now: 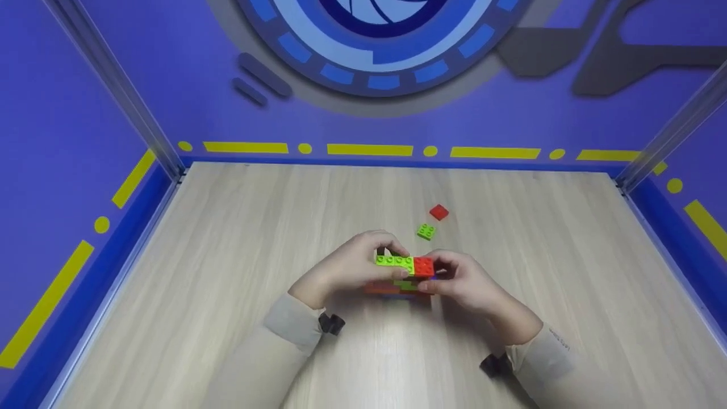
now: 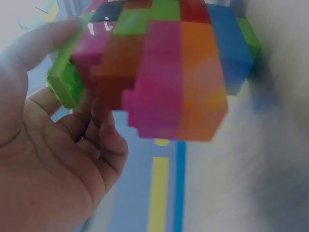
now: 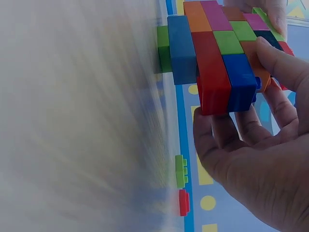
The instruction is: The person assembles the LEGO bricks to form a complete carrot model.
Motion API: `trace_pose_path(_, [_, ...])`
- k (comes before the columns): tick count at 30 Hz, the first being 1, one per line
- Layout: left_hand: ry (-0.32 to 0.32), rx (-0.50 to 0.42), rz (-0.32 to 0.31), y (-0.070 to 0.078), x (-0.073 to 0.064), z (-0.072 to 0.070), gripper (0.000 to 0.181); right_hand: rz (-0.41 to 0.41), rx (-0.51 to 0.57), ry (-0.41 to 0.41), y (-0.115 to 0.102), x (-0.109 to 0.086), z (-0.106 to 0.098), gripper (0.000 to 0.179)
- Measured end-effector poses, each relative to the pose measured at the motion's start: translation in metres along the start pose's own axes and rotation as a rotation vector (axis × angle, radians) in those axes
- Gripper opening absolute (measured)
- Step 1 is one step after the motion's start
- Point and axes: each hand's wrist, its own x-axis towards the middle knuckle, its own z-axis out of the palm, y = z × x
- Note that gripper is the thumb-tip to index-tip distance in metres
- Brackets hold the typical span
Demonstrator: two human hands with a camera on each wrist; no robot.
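Note:
A stack of toy building bricks [image 2: 161, 82] stands on the table in several colours: pink, orange, green, red and blue. On its top layer lie a long lime green brick [image 1: 392, 261] and a red brick [image 1: 423, 266], end to end. My left hand [image 1: 359, 262] pinches the lime green brick, thumb on the near side and fingers behind. From the right, my right hand [image 1: 470, 282] grips the stack's end, its thumb on the near face. In the right wrist view, red and blue bricks [image 3: 241, 82] show at that end, with fingers behind them.
Beyond the stack, a flat lime green brick [image 1: 426, 232] and a flat red brick [image 1: 439, 212] lie loose on the wooden table [image 1: 255, 216]. Purple-blue panels [image 1: 170, 113] with yellow marks wall the table at the back and sides.

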Motion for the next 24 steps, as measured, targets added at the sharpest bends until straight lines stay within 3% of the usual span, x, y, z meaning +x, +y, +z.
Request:
trace_pose_path(5, [-0.075,-0.091,-0.007,-0.015,0.021,-0.014,0.032,0.041,0.011,0.011,-0.003,0.0,0.001,0.037])
trace_pose_path(11, [-0.059,-0.076,-0.099,-0.027,0.053,-0.024,0.05,0.054,0.008,0.015,-0.004,0.0,0.002,0.038])
trace_pose_path(17, [-0.073,-0.086,-0.153,-0.038,0.088,-0.02,0.055,0.058,-0.004,0.009,-0.003,0.0,0.002,0.038])
trace_pose_path(24, [-0.076,0.017,-0.186,-0.037,0.119,-0.008,0.056,0.068,0.016,0.017,-0.005,-0.001,0.001,0.039])
